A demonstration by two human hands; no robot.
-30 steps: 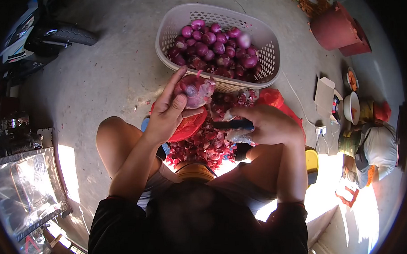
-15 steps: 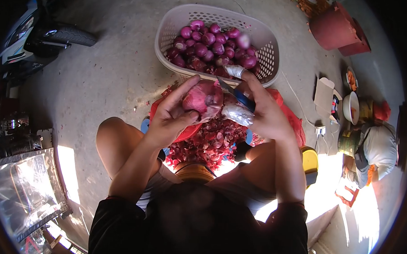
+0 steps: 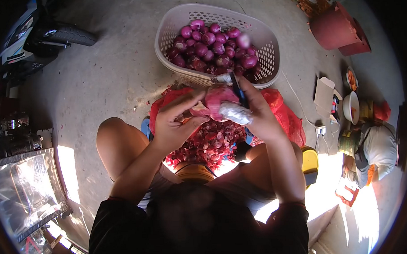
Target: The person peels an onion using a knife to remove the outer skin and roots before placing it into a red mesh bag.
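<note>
Between my two hands, over a heap of red onion skins, is a red onion. My left hand pinches its left side, thumb below and fingers above. My right hand holds a small dark-handled knife against the onion's right side. Silvery tape wraps the thumb and a finger of that hand, and the wrapped thumb presses on the onion. The knife's blade is mostly hidden. Just beyond, a pale perforated basket holds several peeled onions. Red net bag material lies around the skins.
A motorbike wheel stands at the upper left. Toward the right are red tubs, an open carton, a white bowl and a plug on a cable. Another person is bent over at the far right.
The onion has shifted right and turned between my hands. My left hand has moved right with it, and the knife in my right hand has tilted more upright.
</note>
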